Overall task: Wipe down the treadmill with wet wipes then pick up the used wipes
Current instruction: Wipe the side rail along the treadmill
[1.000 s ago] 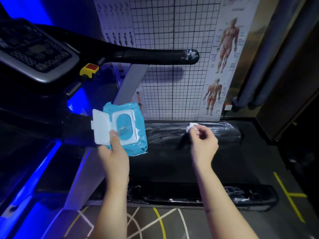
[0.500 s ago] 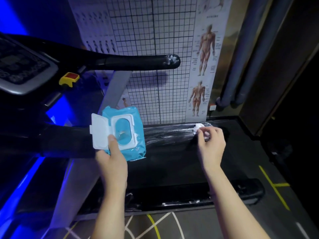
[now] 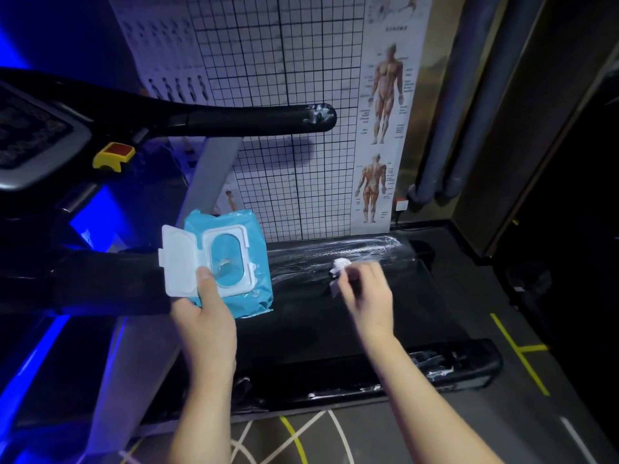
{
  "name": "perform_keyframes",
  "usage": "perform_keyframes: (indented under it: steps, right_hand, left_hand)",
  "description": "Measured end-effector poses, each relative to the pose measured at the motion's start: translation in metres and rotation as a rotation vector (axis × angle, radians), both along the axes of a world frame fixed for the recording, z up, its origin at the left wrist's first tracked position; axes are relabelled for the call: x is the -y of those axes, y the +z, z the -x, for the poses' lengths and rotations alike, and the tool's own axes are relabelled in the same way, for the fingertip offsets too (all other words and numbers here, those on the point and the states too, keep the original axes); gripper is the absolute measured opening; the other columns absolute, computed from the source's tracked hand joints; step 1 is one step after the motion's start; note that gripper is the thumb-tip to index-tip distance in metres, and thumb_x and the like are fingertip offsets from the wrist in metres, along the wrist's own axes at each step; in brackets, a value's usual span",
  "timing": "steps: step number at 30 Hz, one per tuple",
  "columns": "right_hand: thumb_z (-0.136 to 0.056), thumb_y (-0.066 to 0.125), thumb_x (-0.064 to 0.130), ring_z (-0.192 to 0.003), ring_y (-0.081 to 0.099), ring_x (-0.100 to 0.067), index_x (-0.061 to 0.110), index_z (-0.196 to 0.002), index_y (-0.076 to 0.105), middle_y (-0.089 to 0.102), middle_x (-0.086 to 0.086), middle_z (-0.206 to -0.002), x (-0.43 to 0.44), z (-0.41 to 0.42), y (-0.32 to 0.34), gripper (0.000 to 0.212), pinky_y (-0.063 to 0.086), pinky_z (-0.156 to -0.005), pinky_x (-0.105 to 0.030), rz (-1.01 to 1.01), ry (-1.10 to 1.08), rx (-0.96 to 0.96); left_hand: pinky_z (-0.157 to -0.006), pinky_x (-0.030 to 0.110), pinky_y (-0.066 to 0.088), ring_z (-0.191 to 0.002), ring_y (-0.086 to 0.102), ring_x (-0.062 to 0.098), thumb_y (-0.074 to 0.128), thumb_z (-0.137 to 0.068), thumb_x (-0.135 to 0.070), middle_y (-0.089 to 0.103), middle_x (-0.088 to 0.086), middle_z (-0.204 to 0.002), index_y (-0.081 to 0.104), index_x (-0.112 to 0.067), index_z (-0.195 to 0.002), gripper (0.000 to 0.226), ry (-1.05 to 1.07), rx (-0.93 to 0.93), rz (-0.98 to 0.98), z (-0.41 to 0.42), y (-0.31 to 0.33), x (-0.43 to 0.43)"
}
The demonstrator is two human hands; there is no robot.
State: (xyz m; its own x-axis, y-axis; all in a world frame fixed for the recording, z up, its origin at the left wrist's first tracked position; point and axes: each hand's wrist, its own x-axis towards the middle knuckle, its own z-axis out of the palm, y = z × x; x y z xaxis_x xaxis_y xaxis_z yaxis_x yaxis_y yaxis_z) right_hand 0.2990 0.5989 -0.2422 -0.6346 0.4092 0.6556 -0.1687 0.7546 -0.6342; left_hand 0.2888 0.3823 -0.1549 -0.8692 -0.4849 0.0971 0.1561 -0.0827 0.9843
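Right hand (image 3: 366, 296), pinching wipe (image 3: 339, 267): shifted left from far rail (image 3: 368, 247) end, now nearer pack (image 3: 234, 262). Wipe: off rail, at belt (image 3: 335, 329) edge.

glossy plastic wipe pack (image 3: 231, 262), matt belt (image 3: 335, 323)

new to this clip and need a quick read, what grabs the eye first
The bright blue wipes pack, its white lid flipped open, stands out at centre left, held up by the left hand. To its right, the right hand pinches a crumpled white wipe over the glossy black treadmill deck. Behind, an anatomy poster hangs beside a grid chart on the wall.
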Motion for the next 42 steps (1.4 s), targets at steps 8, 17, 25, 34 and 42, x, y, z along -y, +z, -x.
perform_keyframes:
  steps: [8, 17, 25, 34, 42]
  right_hand:
    - [-0.091, 0.067, 0.012, -0.082, 0.051, -0.009, 0.009, -0.083, 0.064, 0.058, -0.005, -0.089, -0.07, -0.001, 0.02, 0.009, 0.046, -0.078, -0.033, 0.314, -0.404, -0.083]
    - [-0.082, 0.072, -0.003, -0.087, 0.06, -0.016, 0.01, -0.095, 0.067, 0.056, 0.0, -0.099, -0.007, -0.006, 0.019, 0.019, 0.052, -0.08, -0.025, 0.129, -0.081, -0.071]
    - [-0.089, 0.069, 0.002, -0.087, 0.061, -0.014, 0.008, -0.114, 0.073, 0.059, -0.005, -0.103, -0.036, 0.007, 0.015, 0.027, 0.045, -0.088, -0.015, 0.05, -0.113, -0.069]
    - [-0.093, 0.058, 0.016, -0.091, 0.06, -0.021, 0.008, -0.109, 0.071, 0.061, -0.009, -0.104, -0.038, 0.003, 0.035, 0.022, 0.049, -0.085, -0.025, 0.133, -0.241, -0.132]
    - [-0.088, 0.07, 0.01, -0.093, 0.062, -0.023, 0.014, -0.109, 0.067, 0.057, 0.0, -0.104, 0.041, 0.02, 0.003, 0.021, 0.054, -0.082, -0.029, -0.086, 0.163, 0.047]
  left_hand:
    - [-0.089, 0.03, 0.054, -0.097, 0.07, 0.002, 0.057, -0.108, -0.03, 0.071, -0.011, -0.108, 0.063, -0.014, -0.138, 0.034, 0.006, 0.018, 0.001, -0.002, -0.003, 0.001]
    - [-0.088, 0.03, 0.053, -0.099, 0.07, 0.008, 0.057, -0.108, -0.03, 0.069, -0.019, -0.103, 0.063, -0.024, -0.125, 0.019, -0.01, 0.014, 0.012, 0.0, -0.004, -0.004]
    - [-0.095, 0.037, 0.056, -0.109, 0.07, 0.018, 0.057, -0.108, -0.029, 0.071, 0.002, -0.117, 0.063, -0.009, -0.138, 0.036, 0.029, 0.0, 0.0, 0.001, -0.005, 0.007]
    - [-0.103, 0.04, 0.055, -0.115, 0.068, 0.017, 0.056, -0.109, -0.027, 0.069, -0.003, -0.122, 0.062, -0.018, -0.136, 0.03, 0.107, -0.026, -0.028, 0.002, -0.002, 0.011]
    - [-0.087, 0.021, 0.058, -0.113, 0.069, 0.012, 0.056, -0.109, -0.027, 0.069, 0.003, -0.128, 0.059, -0.007, -0.143, 0.04, 0.222, -0.084, -0.089, 0.001, 0.002, 0.029]
